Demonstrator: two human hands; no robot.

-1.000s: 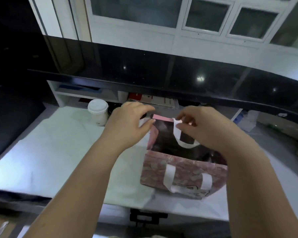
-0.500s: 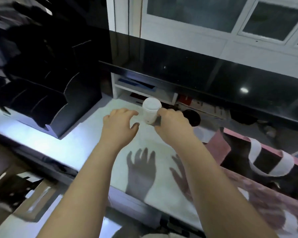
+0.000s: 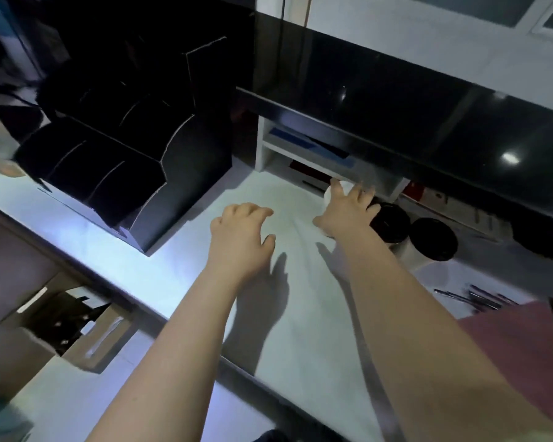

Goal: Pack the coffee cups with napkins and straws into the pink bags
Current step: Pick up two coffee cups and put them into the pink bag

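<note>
The right hand (image 3: 345, 212) is reaching forward to the back of the counter (image 3: 300, 346) and is resting on a white-lidded coffee cup (image 3: 344, 187). The fingers are spreading over the lid, and the thumb is lying at the cup's left side. The hand is hiding most of the cup, so it cannot be told whether the grip is closing round it. This cup is standing just in front of the low white shelf unit (image 3: 268, 145) under the black ledge (image 3: 396, 100).

The left hand (image 3: 240, 234) is hovering over the counter, left of the right hand and apart from it. Its fingers are curling loosely and are holding nothing.

Two black-lidded coffee cups (image 3: 390, 221) (image 3: 433, 239) are standing upright just right of the white-lidded cup, side by side.

Part of a pink bag (image 3: 524, 346) is showing at the lower right edge, beyond the right forearm. Several thin dark sticks (image 3: 473, 298) are lying on the counter between the bag and the black-lidded cups; their kind cannot be told.

A black compartment organizer (image 3: 125, 173) is sitting on the counter's left end. An open cardboard box (image 3: 77, 330) is sitting below the counter edge at the left.
</note>
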